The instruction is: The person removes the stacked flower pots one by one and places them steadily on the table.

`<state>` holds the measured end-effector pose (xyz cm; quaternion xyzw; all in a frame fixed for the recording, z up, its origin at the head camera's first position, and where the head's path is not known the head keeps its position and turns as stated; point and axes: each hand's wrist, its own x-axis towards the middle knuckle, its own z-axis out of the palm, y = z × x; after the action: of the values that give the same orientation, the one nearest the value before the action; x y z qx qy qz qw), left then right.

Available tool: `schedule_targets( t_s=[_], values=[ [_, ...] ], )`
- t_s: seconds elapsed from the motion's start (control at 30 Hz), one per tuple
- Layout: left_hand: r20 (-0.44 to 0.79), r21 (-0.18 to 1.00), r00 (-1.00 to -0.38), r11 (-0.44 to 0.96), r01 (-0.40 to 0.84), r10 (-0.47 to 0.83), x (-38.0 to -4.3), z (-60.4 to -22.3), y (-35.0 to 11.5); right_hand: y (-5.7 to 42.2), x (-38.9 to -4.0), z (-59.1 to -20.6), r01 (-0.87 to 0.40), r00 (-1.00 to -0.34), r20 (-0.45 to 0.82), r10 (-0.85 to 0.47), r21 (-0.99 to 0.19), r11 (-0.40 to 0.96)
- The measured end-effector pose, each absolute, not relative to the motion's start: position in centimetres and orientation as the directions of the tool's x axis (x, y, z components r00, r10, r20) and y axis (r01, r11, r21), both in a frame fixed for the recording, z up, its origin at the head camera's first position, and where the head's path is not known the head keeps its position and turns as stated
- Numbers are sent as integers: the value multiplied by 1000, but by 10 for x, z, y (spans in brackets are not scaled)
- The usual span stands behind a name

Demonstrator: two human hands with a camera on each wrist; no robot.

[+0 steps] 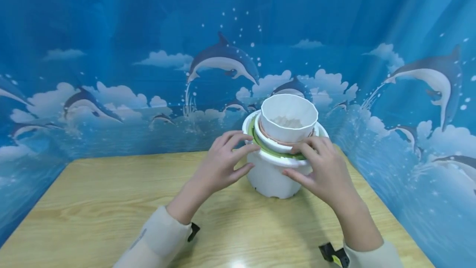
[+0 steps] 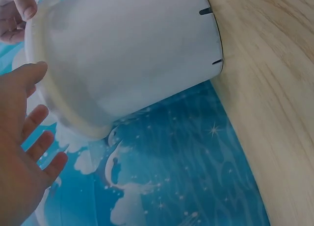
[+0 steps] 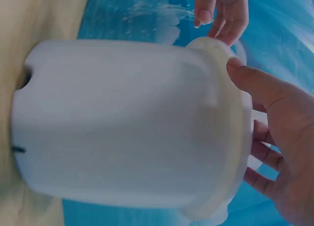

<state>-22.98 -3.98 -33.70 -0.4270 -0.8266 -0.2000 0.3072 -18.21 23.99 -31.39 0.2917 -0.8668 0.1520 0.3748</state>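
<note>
A large white flowerpot (image 1: 273, 179) stands upright on the table with smaller pots nested in it. Inside its rim show a green pot (image 1: 269, 149), a white pot rim (image 1: 260, 136) and an orange-pink one (image 1: 277, 139). A white faceted pot (image 1: 290, 129) sits topmost, tilted. My left hand (image 1: 224, 160) is beside the stack's left rim, fingers loosely bent and holding nothing; whether the fingertips touch is unclear. My right hand (image 1: 323, 166) is at the right front, its fingers over the big pot's rim near the inner pots. Its thumb (image 3: 245, 74) lies by the rim's outer side.
The wooden table (image 1: 122, 193) extends left and in front of the pots. A blue dolphin-print curtain (image 1: 148, 73) closes off the back and sides, near the stack. Black wrist mounts (image 1: 332, 255) are at both sleeves.
</note>
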Motion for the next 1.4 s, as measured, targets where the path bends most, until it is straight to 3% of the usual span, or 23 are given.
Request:
schedule_targets(
  t_s=[0.4,0.7,1.1,1.4],
  values=[
    [714,66,-361,456,887,600,-253,-345,-23,256,-185,-333,-620,-544,732,-411,-20,784],
    [696,185,-438,447,875,569,-257,-348,-19,251,-186,-338,-599,-583,731,-355,-91,796],
    [719,171,-426,454,875,550,-258,-350,-18,246,-187,-339,-606,-559,750,-355,-77,792],
    [711,189,-456,480,857,534,-249,-351,-27,238,-183,-338,-612,-574,738,-354,-100,784]
  ],
)
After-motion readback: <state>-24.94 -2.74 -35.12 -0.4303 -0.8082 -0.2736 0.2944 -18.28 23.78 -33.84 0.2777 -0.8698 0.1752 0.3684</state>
